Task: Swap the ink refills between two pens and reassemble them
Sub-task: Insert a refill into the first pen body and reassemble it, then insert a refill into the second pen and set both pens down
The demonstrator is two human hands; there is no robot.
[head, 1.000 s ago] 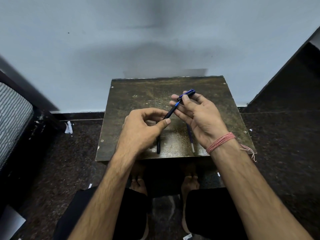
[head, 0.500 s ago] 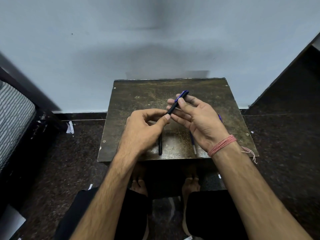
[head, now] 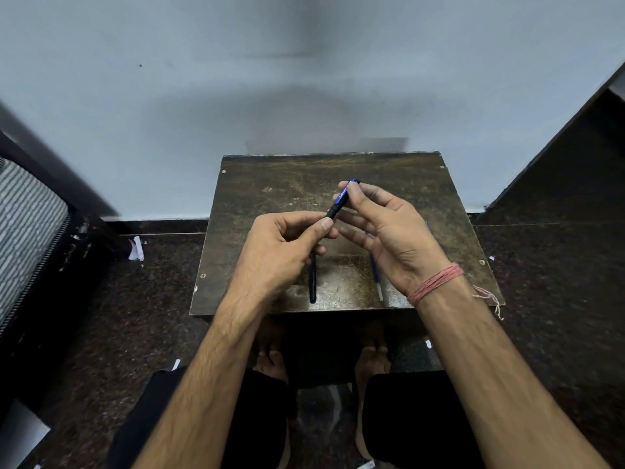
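Note:
A blue pen (head: 341, 200) with a black grip end slants above the small dark table (head: 422, 198). My right hand (head: 389, 236) pinches its upper blue part between thumb and fingers. My left hand (head: 280, 255) pinches the lower black end with thumb and forefinger. On the table under my hands lies a black pen part (head: 313, 282), pointing toward me. A thin blue refill with a white tip (head: 377, 282) lies to its right, partly hidden by my right hand.
The table stands against a pale wall, on a dark speckled floor (head: 135, 299). A striped cushion (head: 23, 228) sits at the left. My knees and bare feet (head: 270, 360) are below the table's near edge. Paper scraps (head: 136, 248) lie on the floor.
The pen between my hands has become shorter in view as the hands drew closer together. Its top tilted more upright. The parts on the table did not move.

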